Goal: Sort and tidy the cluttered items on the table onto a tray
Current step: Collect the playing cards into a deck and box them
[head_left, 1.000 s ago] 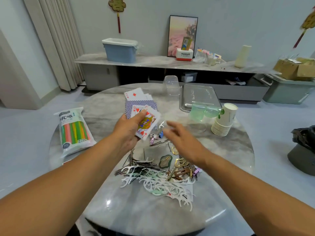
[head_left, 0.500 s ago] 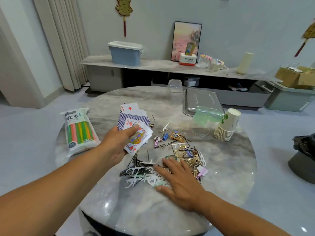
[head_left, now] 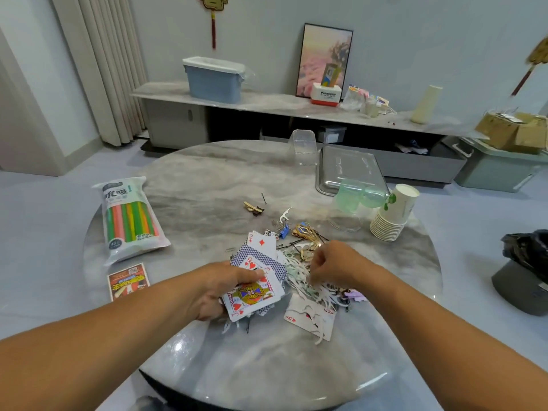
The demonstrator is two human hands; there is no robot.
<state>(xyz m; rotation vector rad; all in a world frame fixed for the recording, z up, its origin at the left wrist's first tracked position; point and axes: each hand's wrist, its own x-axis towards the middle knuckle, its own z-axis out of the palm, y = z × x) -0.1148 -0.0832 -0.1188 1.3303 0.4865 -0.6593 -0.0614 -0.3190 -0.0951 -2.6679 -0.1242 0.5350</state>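
The left hand (head_left: 213, 287) has dropped from mid-air to the near desk (head_left: 207, 185), fingers clamped on the playing cards (head_left: 255, 280), while the right hand (head_left: 332, 266) has lifted off the floss-pick pile (head_left: 299, 277) into a curl that hides any catch, so sorting is barely begun, the tray (head_left: 350, 170) far right.

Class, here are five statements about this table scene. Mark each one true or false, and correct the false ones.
1. The left hand holds playing cards. True.
2. The metal tray is full of cards. False: no cards lie in it.
3. The pack of straws lies to the left of the cards. True.
4. The paper cups stand upright in a stack. False: the stack lies tilted on its side.
5. An ace card lies face up on the table. True.
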